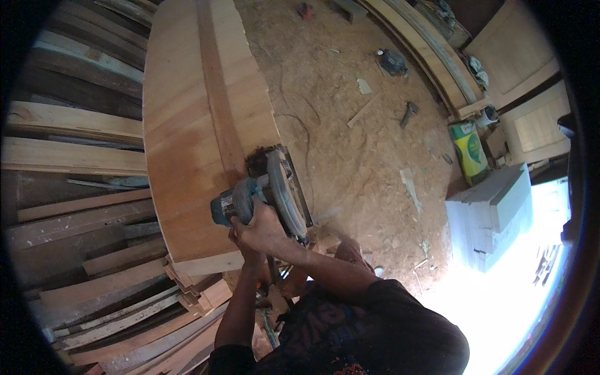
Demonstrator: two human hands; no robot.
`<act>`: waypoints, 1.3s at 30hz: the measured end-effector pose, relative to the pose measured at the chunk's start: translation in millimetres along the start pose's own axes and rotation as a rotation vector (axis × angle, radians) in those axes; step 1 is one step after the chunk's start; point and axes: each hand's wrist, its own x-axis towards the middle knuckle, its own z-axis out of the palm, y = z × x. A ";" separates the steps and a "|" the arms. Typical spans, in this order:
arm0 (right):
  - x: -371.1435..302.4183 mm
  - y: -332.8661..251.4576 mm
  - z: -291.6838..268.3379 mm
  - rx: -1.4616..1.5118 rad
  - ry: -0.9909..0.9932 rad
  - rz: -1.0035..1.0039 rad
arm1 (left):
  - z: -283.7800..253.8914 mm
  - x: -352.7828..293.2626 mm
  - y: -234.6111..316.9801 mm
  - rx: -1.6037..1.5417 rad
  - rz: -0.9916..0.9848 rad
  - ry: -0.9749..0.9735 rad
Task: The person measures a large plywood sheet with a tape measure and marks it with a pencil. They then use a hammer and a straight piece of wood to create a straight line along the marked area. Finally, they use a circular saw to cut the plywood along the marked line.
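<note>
Right hand (262, 232) gripping teal-and-black circular saw with curved grey guard (245, 195), at edge of broad pale-brown wooden panel (181, 156)

Right fingers: closed round the saw's handle. Left hand (249, 253): just below the right one, fingers mostly hidden; can't tell if gripping or only bracing.

Saw sits directly under the right fingers, motor end out over the panel, guard and base to the right along the panel's right edge, near its lower end. Blade spin: can't tell.

Risks, my read: saw could bind or kick back if the panel shifts or pinches the blade; left fingers look close enough to be hurt if they slip toward the guard side. What looks like a bare leg or foot (350, 251) is near the saw's lower end, exposed if the saw drops off the edge. Thin dark cord-like line (306, 132) on the sawdust-covered brown floor (350, 162) could snag.

Further left: long weathered wooden planks (75, 156).
</note>
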 end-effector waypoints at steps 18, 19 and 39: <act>27.2 -11.3 -6.8 0.025 -0.033 -0.027 | -8.2 42.6 12.6 0.206 0.079 -0.027; 28.0 -13.2 -7.7 0.019 -0.029 -0.026 | -7.4 44.9 11.3 0.199 0.070 -0.030; 69.9 -26.3 -7.9 0.010 0.082 -0.092 | -15.4 98.6 63.8 -0.257 -0.246 0.002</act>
